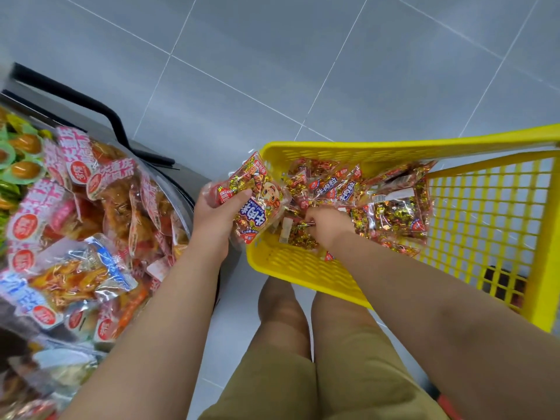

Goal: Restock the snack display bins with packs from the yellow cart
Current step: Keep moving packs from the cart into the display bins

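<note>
My left hand (215, 218) grips a red and gold snack pack (256, 198) at the left rim of the yellow cart (303, 266), holding it partly over the rim. My right hand (325, 225) is down inside the cart, its fingers curled into the pile of the same red and gold packs (394, 213); which pack it holds is hidden. To the left, the display bins (183, 189) are heaped with orange snack packs with pink labels (91, 177) and one blue-labelled pack (81, 274).
Grey tiled floor (272, 71) stretches ahead. A black bar (118, 125) runs along the display's far edge. Green packs with orange eggs (21, 156) fill a bin at far left. My legs in olive shorts (303, 374) stand between display and cart.
</note>
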Motion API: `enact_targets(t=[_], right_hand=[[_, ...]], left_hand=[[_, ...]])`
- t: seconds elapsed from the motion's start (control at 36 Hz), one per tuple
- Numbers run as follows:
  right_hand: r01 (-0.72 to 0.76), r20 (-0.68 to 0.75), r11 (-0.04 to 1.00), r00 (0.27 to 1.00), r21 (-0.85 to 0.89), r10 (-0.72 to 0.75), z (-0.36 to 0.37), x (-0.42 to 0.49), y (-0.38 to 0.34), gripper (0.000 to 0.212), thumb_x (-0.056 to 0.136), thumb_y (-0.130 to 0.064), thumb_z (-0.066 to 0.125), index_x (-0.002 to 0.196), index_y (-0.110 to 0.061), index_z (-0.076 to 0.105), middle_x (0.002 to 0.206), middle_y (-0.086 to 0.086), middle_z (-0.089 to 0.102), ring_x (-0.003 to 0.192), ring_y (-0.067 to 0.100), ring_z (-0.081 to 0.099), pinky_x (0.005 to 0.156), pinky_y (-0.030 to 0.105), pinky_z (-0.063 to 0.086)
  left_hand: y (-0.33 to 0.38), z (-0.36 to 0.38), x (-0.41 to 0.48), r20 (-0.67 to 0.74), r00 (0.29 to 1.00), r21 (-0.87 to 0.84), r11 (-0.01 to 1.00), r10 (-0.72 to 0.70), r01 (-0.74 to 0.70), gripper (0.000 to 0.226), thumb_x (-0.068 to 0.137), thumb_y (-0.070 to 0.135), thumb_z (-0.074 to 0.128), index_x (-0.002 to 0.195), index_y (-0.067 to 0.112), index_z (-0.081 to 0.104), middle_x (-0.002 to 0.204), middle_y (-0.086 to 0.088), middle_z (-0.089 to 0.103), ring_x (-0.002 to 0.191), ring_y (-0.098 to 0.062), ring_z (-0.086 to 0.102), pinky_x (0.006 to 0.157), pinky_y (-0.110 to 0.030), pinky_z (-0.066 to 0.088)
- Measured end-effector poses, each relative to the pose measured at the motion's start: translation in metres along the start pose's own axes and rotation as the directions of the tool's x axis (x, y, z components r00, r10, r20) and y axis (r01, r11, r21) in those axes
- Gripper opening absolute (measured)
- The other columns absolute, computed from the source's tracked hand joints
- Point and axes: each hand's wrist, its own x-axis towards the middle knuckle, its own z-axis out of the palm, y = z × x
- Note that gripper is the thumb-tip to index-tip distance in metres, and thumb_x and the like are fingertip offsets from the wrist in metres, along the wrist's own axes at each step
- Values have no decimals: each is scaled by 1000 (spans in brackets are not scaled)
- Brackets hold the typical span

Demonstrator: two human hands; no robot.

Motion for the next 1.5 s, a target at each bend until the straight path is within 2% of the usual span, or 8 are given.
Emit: enact_targets(t=[0.36, 0.56, 0.69, 0.89, 1.17, 1.31, 1.42, 1.5], right_hand=[[-141, -54, 726, 970, 673, 238, -79, -94, 10, 24, 89, -18, 61, 77, -24, 41, 89, -2, 56, 65, 9, 46, 53, 24, 35], [104, -281, 553, 927, 827, 246, -139, -141, -24, 19, 86, -7, 62, 83, -22, 50, 82, -5, 57, 80, 15, 55, 70, 27, 45], [172, -191, 146, 973, 974, 132, -170, -167, -64, 35, 93, -9, 56, 127, -12, 51, 120, 11, 60, 98, 29, 63, 83, 50, 52], [-190, 96, -389, 964, 902, -249, -176, -195, -111, 21, 98, -11, 41, 106, -3, 59, 89, 15, 72, 88, 29, 67, 91, 53, 49], [-411, 288, -54, 720, 910, -631, -134, -224, -188, 37, 83, -31, 51, 109, -10, 69, 114, 17, 67, 105, 39, 63, 81, 62, 50], [-139, 135, 42, 778, 989, -614, -112, -240, -244, 45, 90, 6, 46, 126, -21, 50, 121, 9, 63, 107, 38, 61, 76, 36, 58], [204, 15, 229, 714, 952, -700, -97, -264, -300, 36, 85, 14, 51, 112, -7, 61, 115, 11, 62, 98, 29, 65, 93, 43, 49], [378, 40, 384, 667, 842, -744, -81, -281, -344, 28, 87, 4, 58, 102, -18, 66, 111, 8, 62, 99, 21, 61, 95, 36, 48]], left_hand=[[36, -13, -53, 37, 999, 76, 997, 4, -7, 36, 72, 15, 82, 100, 18, 59, 101, -11, 71, 86, -27, 71, 76, -44, 58], [59, -32, -100, 28, 999, 39, 999, -20, 19, 33, 68, 13, 85, 93, 15, 64, 99, -18, 72, 90, -37, 70, 84, -61, 53], [65, -50, -145, -15, 1000, -104, 994, 19, -21, 49, 72, 13, 82, 115, 14, 60, 93, -12, 74, 82, -32, 72, 67, -48, 59], [56, -90, -213, -166, 985, -328, 938, 54, -107, 67, 74, 14, 80, 130, 27, 45, 72, 8, 72, 58, -8, 68, 38, -16, 46], [31, -178, -284, -386, 915, -383, 882, 116, -273, 112, 34, 43, 94, 133, 15, 51, 127, -12, 62, 114, -32, 60, 91, -52, 51], [17, -230, -307, -450, 890, -461, 836, 70, -298, 89, 47, 35, 92, 126, 12, 56, 115, -17, 67, 106, -38, 64, 91, -59, 49], [17, -273, -325, -469, 882, -495, 811, 52, -311, 26, 77, 17, 77, 94, 8, 60, 61, -5, 71, 50, -16, 67, 45, -30, 55], [17, -313, -333, -435, 896, -528, 782, 86, -331, 31, 83, 20, 71, 110, 8, 62, 91, -14, 72, 71, -24, 69, 57, -34, 59]])
